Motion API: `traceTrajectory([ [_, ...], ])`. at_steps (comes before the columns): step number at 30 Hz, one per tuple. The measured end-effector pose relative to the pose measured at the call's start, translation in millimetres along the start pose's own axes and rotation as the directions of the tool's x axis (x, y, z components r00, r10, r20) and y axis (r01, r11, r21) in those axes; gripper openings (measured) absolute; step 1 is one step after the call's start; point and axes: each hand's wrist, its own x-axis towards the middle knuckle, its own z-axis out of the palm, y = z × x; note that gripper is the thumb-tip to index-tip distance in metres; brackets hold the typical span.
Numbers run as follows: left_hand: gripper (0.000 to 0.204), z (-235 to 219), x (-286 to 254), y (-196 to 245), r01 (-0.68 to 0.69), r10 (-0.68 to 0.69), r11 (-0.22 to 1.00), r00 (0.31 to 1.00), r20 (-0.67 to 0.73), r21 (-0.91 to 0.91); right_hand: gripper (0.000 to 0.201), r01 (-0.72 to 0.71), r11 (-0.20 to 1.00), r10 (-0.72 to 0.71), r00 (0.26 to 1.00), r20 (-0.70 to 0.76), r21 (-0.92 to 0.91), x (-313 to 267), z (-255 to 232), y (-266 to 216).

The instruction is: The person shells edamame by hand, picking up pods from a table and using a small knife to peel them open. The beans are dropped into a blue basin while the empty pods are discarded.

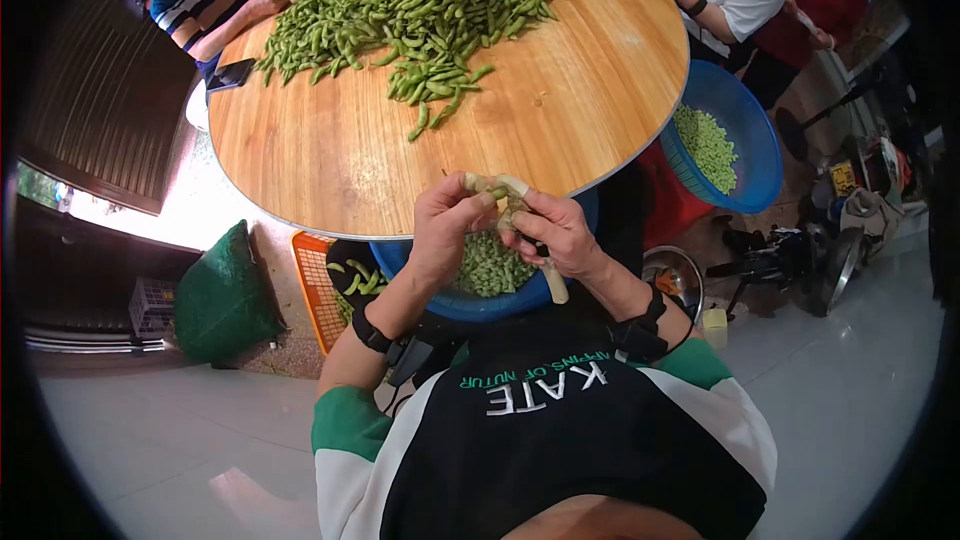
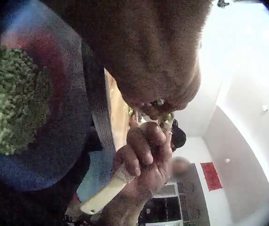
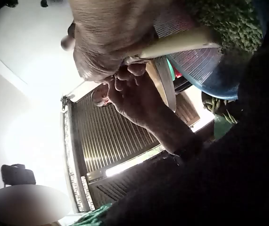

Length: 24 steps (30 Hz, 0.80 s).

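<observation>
Above a blue basin [image 1: 440, 302] of shelled green beans [image 1: 495, 268], both hands meet at the front edge of the round table. My left hand [image 1: 447, 225] pinches a green bean pod [image 1: 499, 193] between thumb and fingers. Curled around a cream-handled tool [image 1: 556, 284], my right hand [image 1: 562, 233] has its fingertips right at the pod. The tool's handle [image 2: 107, 193] sticks out below the little finger, with a hole near its end; its working end is hidden in the hand. Pale coverings wrap some fingertips.
A large heap of green pods [image 1: 400, 10] lies on the wooden table [image 1: 560, 100]. Another blue basin [image 1: 755, 155] with shelled beans stands right. An orange basket [image 1: 312, 285] with pods and a green sack [image 1: 225, 295] are left. A phone [image 1: 231, 74] lies by the edge; other people sit around.
</observation>
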Motion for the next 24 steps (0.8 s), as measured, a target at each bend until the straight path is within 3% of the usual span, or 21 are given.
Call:
traceTrajectory([
  [3, 0.015, -9, 5, -2, 0.054, -0.052, 0.997, 0.998, 0.044, -0.061, 0.038, 0.024, 0.997, -0.026, 0.999, -0.036, -0.069, 2, -3, 4],
  [5, 0.015, -13, 5, -2, 0.306, -0.250, 0.901, 0.945, 0.209, -0.306, 0.038, 0.047, 0.999, -0.047, 0.999, 0.008, 0.022, 4, -6, 6],
  [6, 0.015, -14, 5, -2, 0.305, -0.249, 0.901, 0.946, 0.208, -0.309, 0.038, 0.044, 0.999, -0.045, 0.999, 0.008, 0.020, 2, -6, 6],
  [8, 0.013, -15, 5, -1, 0.458, -0.405, 0.799, 0.889, 0.215, -0.390, 0.038, 0.058, 0.975, -0.067, 0.997, -0.036, -0.212, -1, -6, 6],
  [9, 0.013, -13, 3, -1, 0.463, -0.409, 0.796, 0.886, 0.217, -0.391, 0.038, 0.055, 0.976, -0.065, 0.997, -0.041, -0.211, -2, -5, 5],
  [11, 0.013, -7, 0, 0, 0.235, -0.236, 0.972, 0.972, 0.018, 0.023, 0.030, -0.010, 0.982, -0.005, 0.997, -0.079, -0.190, -2, -5, -1],
  [12, 0.013, -5, 0, -1, 0.230, -0.231, 0.973, 0.973, 0.024, 0.024, 0.030, -0.004, 0.981, -0.011, 0.997, -0.079, -0.195, -1, -5, -2],
  [13, 0.014, -3, -4, -5, -0.046, 0.031, 0.949, 0.998, 0.051, 0.311, 0.027, -0.048, 0.994, 0.041, 0.996, -0.076, -0.094, -2, -5, -1],
  [14, 0.016, -2, -7, -8, -0.311, 0.270, 0.774, 0.950, 0.157, 0.551, 0.024, -0.088, 0.996, 0.089, 0.993, -0.072, 0.009, -4, -5, 0],
  [15, 0.016, -5, -8, -10, -0.323, 0.269, 0.775, 0.947, 0.178, 0.544, 0.024, -0.073, 0.997, 0.073, 0.993, -0.087, 0.004, -4, -6, 0],
  [16, 0.020, -13, -7, -9, -0.509, 0.414, 0.426, 0.845, 0.339, 0.748, 0.022, -0.153, 0.987, 0.157, 0.984, -0.085, 0.056, -3, -5, 0],
  [17, 0.024, -17, -3, -8, -0.612, 0.476, -0.004, 0.694, 0.539, 0.791, 0.022, -0.219, 0.970, 0.229, 0.969, -0.091, 0.105, -3, -7, -2],
  [19, 0.028, -7, -5, 3, -0.590, 0.437, -0.179, 0.669, 0.601, 0.787, 0.026, -0.254, 0.937, 0.280, 0.956, -0.082, 0.241, -2, -5, -5],
  [21, 0.026, 2, -4, 6, -0.586, 0.477, -0.276, 0.604, 0.638, 0.762, 0.024, -0.218, 0.926, 0.238, 0.971, -0.028, 0.309, -3, -7, -3],
  [23, 0.015, 4, -4, 9, -0.635, 0.498, -0.142, 0.617, 0.609, 0.759, 0.024, -0.177, 0.907, 0.183, 0.983, 0.021, 0.383, -6, -4, -7],
  [24, 0.015, 4, -3, 9, -0.665, 0.498, -0.143, 0.591, 0.634, 0.733, 0.024, -0.164, 0.904, 0.172, 0.985, 0.013, 0.394, -7, -3, -7],
])
